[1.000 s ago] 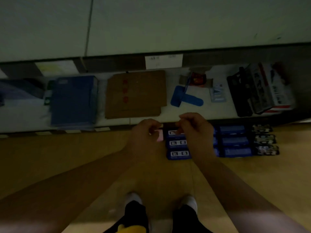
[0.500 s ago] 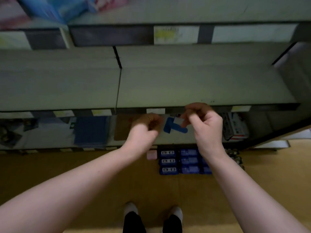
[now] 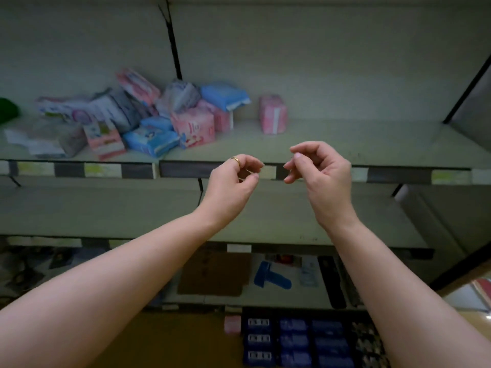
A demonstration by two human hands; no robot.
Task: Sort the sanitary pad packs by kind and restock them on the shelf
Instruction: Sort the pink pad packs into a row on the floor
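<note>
A jumbled heap of sanitary pad packs [image 3: 148, 115] in pink, blue and grey lies on the left half of the upper shelf [image 3: 345, 144]. One pink pack [image 3: 273, 114] stands upright on its own, to the right of the heap. My left hand [image 3: 233, 179] and my right hand [image 3: 316, 168] hover in front of the shelf's front edge, fingers loosely curled, holding nothing. Both hands are below and in front of the packs, touching none of them.
The middle shelf [image 3: 106, 208] below is bare. The bottom shelf holds flat cardboard [image 3: 215, 274], a blue plastic piece [image 3: 271, 277] and dark boxes. On the floor lie rows of blue packs [image 3: 295, 343] and a small pink pack [image 3: 232, 324].
My view has swung up from the floor and bottom shelf to the upper shelf. Both hands rose with it and stayed empty, close together.
</note>
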